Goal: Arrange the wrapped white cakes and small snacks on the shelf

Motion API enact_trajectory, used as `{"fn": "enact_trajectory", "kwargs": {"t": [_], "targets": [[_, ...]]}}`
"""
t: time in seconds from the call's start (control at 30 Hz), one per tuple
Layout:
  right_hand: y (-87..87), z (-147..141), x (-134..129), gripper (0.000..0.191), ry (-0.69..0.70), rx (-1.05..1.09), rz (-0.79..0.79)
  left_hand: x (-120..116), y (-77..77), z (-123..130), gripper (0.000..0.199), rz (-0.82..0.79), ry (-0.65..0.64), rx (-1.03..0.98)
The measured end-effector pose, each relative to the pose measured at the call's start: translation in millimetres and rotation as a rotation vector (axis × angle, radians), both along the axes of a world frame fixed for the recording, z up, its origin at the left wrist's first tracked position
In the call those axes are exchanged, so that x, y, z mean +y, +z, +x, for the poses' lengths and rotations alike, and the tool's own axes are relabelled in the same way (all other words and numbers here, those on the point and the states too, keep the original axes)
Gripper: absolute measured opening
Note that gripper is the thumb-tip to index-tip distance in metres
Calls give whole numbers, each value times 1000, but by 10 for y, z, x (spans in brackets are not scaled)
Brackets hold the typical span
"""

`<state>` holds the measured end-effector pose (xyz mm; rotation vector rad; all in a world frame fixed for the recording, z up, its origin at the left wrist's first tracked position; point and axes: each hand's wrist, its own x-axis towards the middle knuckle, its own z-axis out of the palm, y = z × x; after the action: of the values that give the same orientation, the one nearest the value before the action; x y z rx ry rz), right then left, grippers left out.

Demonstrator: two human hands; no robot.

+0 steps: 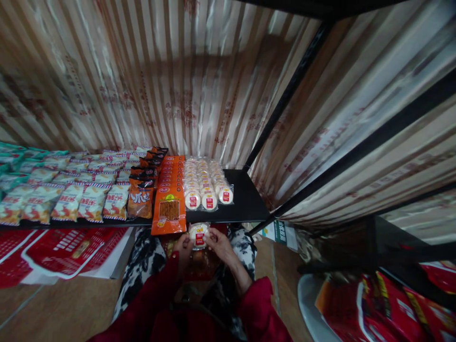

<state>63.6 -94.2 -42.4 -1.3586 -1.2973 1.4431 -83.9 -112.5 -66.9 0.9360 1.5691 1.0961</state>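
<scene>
A round white packet with a red label [199,234], in clear wrapping, is held upright between my two hands just in front of the shelf edge. My left hand [183,245] pinches its left side, and my right hand [218,243] grips its right side. Behind it on the black shelf [245,197] stand rows of matching round white packets [209,199]. To their left lies an orange bag of brown sticks [169,204], sticking out past the shelf edge.
Small orange bags [140,197] and rows of white snack bags [89,199] fill the shelf leftward. Red baskets [67,247] stand below at left. Black metal posts [285,99] cross at right. A pale tub [308,304] sits near red packages [395,304] on the lower right.
</scene>
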Motion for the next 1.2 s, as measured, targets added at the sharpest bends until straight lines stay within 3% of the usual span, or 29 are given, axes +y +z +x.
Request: {"fn": "enact_trajectory", "kwargs": {"t": [0.43,0.7,1.0,1.2], "targets": [[49,-22,19,34,31,-41,67,77,-252,15,30,91,16,-71],[77,-21,158,32,-23,-46,99,12,-88,59,38,231,80,19],[137,-7,327,30,-69,-119,118,20,107,58,41,317,-21,430],[220,86,387,31,-107,-138,152,67,130,169,42,416,-71,510]]}}
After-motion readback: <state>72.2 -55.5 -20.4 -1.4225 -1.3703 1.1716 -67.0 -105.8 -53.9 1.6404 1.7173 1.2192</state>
